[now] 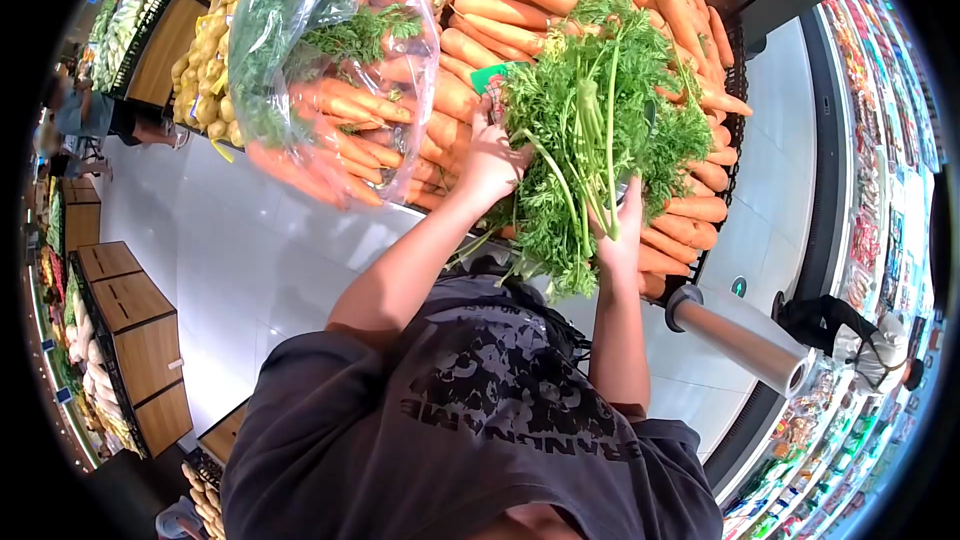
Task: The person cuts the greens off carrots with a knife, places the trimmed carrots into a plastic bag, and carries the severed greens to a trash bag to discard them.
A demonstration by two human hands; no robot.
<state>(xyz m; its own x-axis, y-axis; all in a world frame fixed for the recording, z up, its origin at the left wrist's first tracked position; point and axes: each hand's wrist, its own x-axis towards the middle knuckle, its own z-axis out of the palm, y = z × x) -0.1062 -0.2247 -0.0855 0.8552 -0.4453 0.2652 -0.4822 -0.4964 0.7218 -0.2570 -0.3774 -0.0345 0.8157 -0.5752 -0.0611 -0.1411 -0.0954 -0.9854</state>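
A big bunch of feathery carrot greens (570, 155) is in front of me, above the heap of carrots. My left hand (495, 162) is closed on its left side, fingertips partly hidden by leaves. From below right, my right hand (622, 215) grips the bunch near the pale stems, its fingers mostly covered by foliage. Just above my left fingers shows a small green tag (487, 78). To the left, a clear plastic bag (425, 90) with carrots and leafy tops in it lies on the heap.
Loose carrots (500, 10) fill the display around the bunch. Yellow net bags (208, 65) are stacked at the left. A roll of plastic bags (745, 345) sticks out at the lower right. Wooden crates (135, 300) stand at left; a person (850, 340) is by the right shelves.
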